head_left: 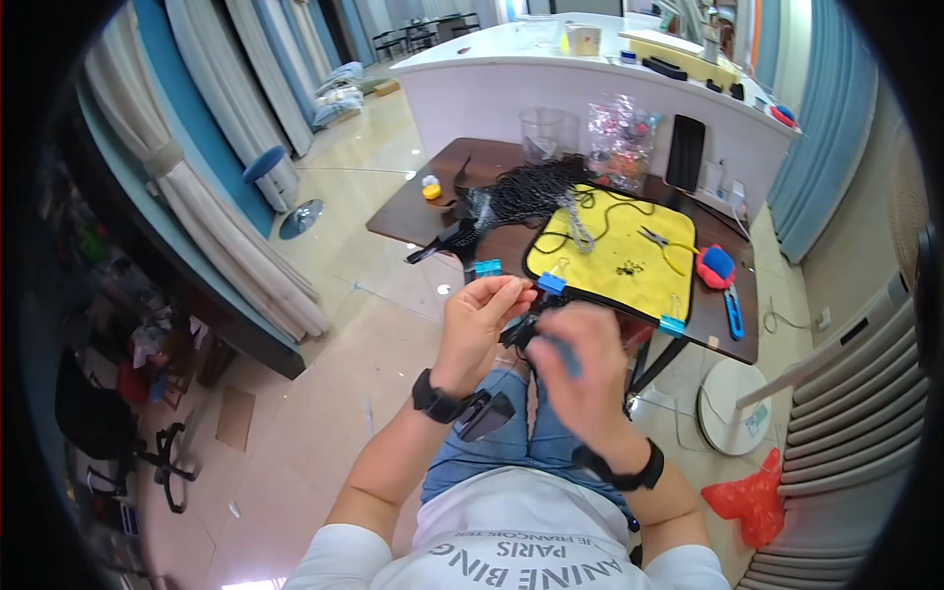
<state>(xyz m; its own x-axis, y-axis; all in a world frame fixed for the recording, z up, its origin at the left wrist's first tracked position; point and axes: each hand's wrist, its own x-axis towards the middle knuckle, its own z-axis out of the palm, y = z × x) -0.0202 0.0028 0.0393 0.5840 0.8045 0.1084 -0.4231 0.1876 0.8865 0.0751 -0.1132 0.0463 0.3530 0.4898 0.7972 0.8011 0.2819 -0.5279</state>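
My left hand [480, 320] is closed in a pinch just off the near-left corner of a yellow mat [610, 261] with black edging. What its fingertips hold is too small to make out. My right hand [590, 369] is beside it over my lap, smeared by motion, so its fingers are unclear. A blue binder clip [552, 283] grips the mat's corner by my left fingertips. Some dark material hangs between my hands, its kind unclear. On the mat lie a black cord [629, 203], small dark bits [629, 267] and pliers [673, 248] with yellow handles.
The brown table [403, 206] also bears a heap of black chains [531, 192], a red and blue pincushion [716, 266], a blue utility knife [734, 313], a phone [685, 152], a clear container [547, 134] and a plastic bag [621, 143]. Behind stands a white counter [482, 88].
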